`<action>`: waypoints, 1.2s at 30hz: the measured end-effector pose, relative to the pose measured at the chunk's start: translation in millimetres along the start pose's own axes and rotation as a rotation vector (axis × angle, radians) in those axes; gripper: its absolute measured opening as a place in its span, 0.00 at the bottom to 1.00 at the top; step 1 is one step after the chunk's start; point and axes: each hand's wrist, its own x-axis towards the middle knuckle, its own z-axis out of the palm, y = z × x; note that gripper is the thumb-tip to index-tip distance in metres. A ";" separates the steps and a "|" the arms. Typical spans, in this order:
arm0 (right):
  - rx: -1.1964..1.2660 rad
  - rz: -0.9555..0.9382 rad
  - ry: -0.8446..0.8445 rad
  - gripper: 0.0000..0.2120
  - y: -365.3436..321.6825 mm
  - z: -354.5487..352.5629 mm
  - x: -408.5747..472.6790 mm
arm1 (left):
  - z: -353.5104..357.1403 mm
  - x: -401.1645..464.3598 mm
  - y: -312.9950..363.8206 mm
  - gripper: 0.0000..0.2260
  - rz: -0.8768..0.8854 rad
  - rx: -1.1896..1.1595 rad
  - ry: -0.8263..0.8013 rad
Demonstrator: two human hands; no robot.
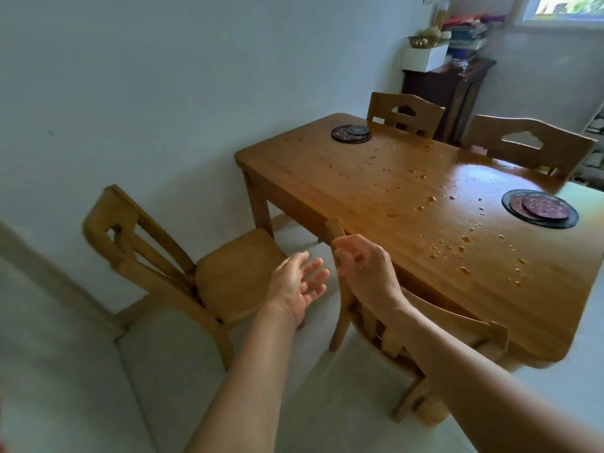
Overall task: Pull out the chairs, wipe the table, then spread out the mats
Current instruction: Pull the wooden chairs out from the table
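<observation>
The near chair (pixel 408 325) stands tucked against the worktop's (pixel 376 191) near edge, its backrest running from the centre toward 5 o'clock. The right hand (pixel 366 269) is at the backrest's upper corner post, fingers loosely curled around nothing; whether they touch the wood I cannot tell. The left hand (pixel 299 282) hovers just beside it at 9 o'clock, palm turned inward, fingers relaxed and spread, gripping nothing. A second chair (pixel 183 256) stands pulled clear of the worktop at 9 o'clock, seat exposed. Two more chairs (pixel 405 114) (pixel 529 145) sit pushed in along the far side, at 1 and 2 o'clock. The worktop is speckled with droplets (pixel 464 238). One stack of round mats (pixel 351 134) lies at 12 o'clock, another stack (pixel 541 209) at 3 o'clock. A dark cabinet (pixel 447 89) with piled items stands in the far corner.
</observation>
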 end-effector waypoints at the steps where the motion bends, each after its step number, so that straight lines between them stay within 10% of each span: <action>1: 0.023 -0.015 -0.023 0.08 -11.6 20.8 8.6 | -17.8 1.5 14.0 0.17 0.031 0.001 0.027; 14: 0.124 -0.163 -0.407 0.12 -111.5 219.3 85.6 | -189.5 50.6 144.5 0.05 0.191 -0.051 0.252; 36: -0.001 -0.028 -0.955 0.06 -190.0 460.4 199.9 | -369.8 196.4 293.2 0.23 0.353 0.296 0.800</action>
